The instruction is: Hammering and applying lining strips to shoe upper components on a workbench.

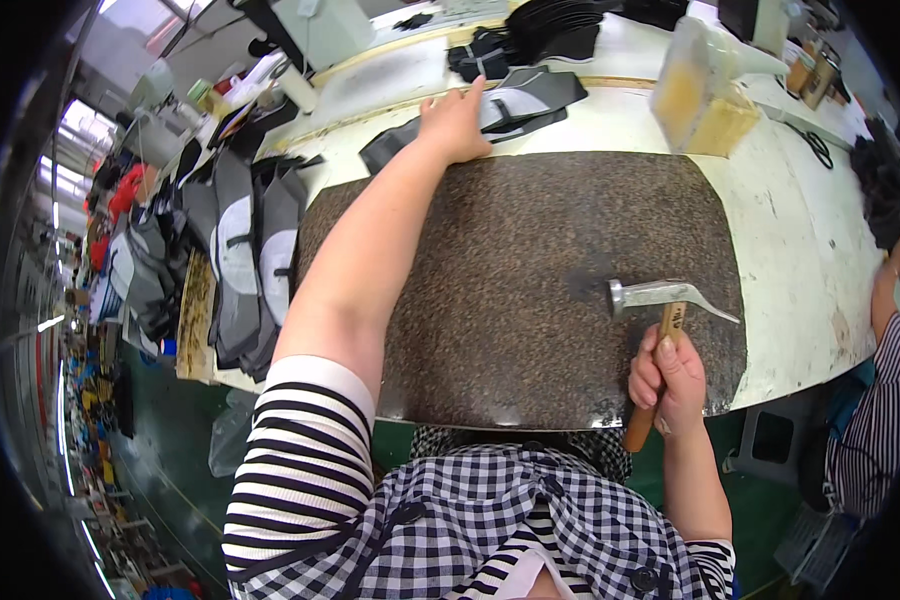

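Hammer [660, 310] sits in my right grip [667, 380], fingers wrapped round its wooden handle, head resting on the speckled stone slab [510, 270]. My left grip [453, 122] lies flat on a dark shoe piece [525, 98] across the tabletop [800, 230].

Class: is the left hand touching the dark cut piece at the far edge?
Touching. The head view shows the left hand lying flat on the dark piece, fingers overlapping it.
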